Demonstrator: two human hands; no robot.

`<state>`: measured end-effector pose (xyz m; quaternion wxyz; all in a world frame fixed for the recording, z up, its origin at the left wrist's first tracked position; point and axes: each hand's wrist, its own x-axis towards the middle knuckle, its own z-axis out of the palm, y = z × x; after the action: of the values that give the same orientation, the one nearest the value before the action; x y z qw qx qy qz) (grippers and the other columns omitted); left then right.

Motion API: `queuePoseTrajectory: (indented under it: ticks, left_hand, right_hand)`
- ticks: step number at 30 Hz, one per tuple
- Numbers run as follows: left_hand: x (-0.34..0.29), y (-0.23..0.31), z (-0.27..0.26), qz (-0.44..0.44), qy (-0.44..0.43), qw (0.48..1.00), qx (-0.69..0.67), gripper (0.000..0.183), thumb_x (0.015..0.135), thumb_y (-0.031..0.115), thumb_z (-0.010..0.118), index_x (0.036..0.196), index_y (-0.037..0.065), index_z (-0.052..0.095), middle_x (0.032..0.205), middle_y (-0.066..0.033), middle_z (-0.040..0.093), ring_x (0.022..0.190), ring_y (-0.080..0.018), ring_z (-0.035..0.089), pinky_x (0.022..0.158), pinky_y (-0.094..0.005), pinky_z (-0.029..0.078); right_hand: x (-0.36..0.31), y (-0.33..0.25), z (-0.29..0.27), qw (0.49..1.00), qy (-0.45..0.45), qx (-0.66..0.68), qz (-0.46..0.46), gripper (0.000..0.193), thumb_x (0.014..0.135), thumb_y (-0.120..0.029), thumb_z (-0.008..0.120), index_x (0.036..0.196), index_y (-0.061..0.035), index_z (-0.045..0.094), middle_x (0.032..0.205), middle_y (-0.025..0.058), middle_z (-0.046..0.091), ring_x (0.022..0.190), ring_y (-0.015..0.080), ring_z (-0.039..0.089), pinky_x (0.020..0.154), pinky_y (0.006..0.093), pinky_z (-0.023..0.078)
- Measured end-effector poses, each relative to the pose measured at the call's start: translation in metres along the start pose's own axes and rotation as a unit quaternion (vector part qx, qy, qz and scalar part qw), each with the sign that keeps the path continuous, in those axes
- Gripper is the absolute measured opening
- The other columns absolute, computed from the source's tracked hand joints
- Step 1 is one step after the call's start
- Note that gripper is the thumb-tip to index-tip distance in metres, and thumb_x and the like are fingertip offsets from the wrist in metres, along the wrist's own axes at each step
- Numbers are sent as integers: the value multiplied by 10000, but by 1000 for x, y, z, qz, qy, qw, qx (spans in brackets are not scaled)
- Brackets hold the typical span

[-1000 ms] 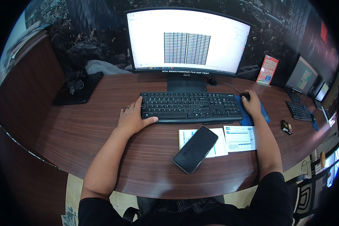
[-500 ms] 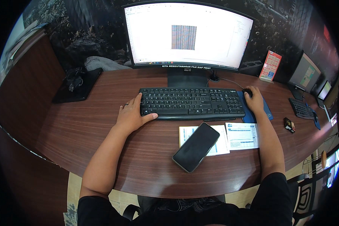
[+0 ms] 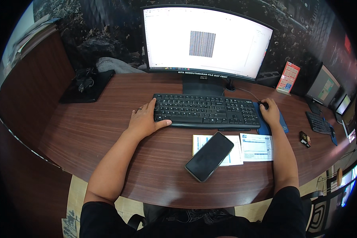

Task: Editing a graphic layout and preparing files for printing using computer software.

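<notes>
My left hand (image 3: pixel 143 122) rests at the left end of a black keyboard (image 3: pixel 204 112), its thumb stretched out along the lower-left corner and its fingers lying at the left edge. A ring sits on one finger. To the keyboard's right, my right hand (image 3: pixel 271 114) curls over a black computer mouse (image 3: pixel 263 105), most of which it hides. The mouse is on a blue mouse pad (image 3: pixel 284 125). Behind the keyboard stands a wide curved monitor (image 3: pixel 166 45), lit white with a dense two-column block of small content near the middle.
A dark smartphone (image 3: pixel 210 156) lies tilted over printed papers (image 3: pixel 258 147) in front of the keyboard. At the left is a black flat device (image 3: pixel 93 89) with cables. On the right are a red-and-white desk calendar (image 3: pixel 288 78), a small black box (image 3: pixel 305 139) and a second keyboard (image 3: pixel 318 123).
The whole view has shifted a little, so the desk and monitor appear further right and slightly lower. Both hands keep their places at the keyboard and the mouse.
</notes>
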<state>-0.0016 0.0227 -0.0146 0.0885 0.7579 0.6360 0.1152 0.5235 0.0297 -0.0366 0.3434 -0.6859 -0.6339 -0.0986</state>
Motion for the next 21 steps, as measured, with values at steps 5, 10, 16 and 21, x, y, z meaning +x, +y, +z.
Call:
queuePoseTrajectory:
  ticks: [5,10,16,21]
  left_hand:
    - [0,-1,1,3,0,1000,5,1234,730,843,659,1591,48,271,1544,-242,441,1458,-399,400,1196,-611,279]
    - [-2,0,1,13,-5,1000,2,1184,760,826,648,1578,43,301,1541,-249,441,1458,-413,394,1193,-612,284]
    - [-15,6,11,74,141,985,65,861,832,611,739,1448,65,488,1403,-209,567,1346,-389,504,1119,-499,393]
    - [-22,27,-1,146,153,975,62,461,825,390,806,1112,81,619,1104,-126,617,1078,-337,586,925,-462,452]
  right_hand:
    - [-1,-1,-1,1000,-3,5,6,205,842,-195,686,1011,-79,696,1085,123,671,1040,350,652,891,438,510]
    - [-1,0,-2,1000,-14,12,11,224,842,-191,686,1038,-82,697,1099,123,670,1051,343,652,898,436,510]
    - [1,2,4,998,52,23,7,275,848,-204,690,1098,-90,690,1140,131,669,1061,357,653,928,437,511]
    - [2,4,1,1000,7,-22,16,262,877,-238,679,1103,-106,694,1158,140,667,1091,376,642,937,463,506]
